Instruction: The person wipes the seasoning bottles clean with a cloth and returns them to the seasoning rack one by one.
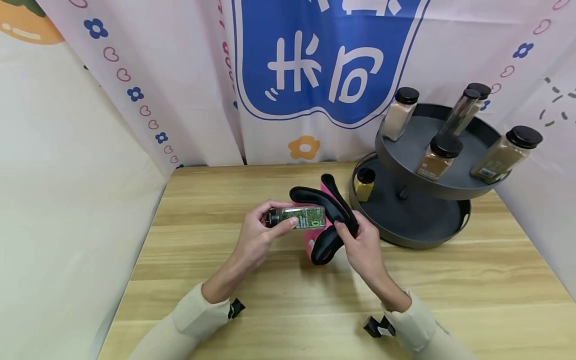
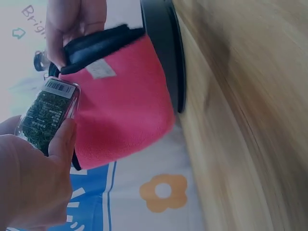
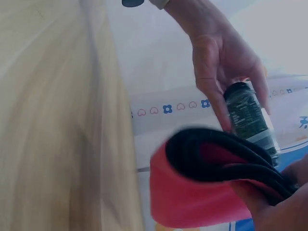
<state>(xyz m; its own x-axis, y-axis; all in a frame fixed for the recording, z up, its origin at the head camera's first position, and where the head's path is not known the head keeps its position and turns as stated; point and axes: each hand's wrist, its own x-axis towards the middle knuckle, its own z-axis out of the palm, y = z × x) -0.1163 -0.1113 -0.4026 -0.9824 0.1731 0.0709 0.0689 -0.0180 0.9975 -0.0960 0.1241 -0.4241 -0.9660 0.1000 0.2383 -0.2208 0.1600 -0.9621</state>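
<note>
My left hand (image 1: 256, 231) holds a clear spice jar (image 1: 310, 218) of dried green herbs on its side, black cap toward the left, base toward the right. The thumb lies along its label. My right hand (image 1: 362, 245) pinches a pink cloth (image 2: 125, 106) with thick black edging, which is folded over and hangs down. In the head view the black edging (image 1: 326, 245) curls in loops beside the jar. The jar's base overlaps the cloth there, and in the left wrist view its barcode end is close to the cloth's upper corner. A small white tag (image 2: 100, 69) shows on the cloth.
At the right stands a dark grey two-tier round rack (image 1: 405, 235). Several black-capped spice jars, among them a brown one (image 1: 434, 165), stand on its upper tier, and a yellow jar (image 1: 364, 190) sits below. A printed curtain (image 1: 198, 100) hangs behind the wooden table (image 1: 180, 280).
</note>
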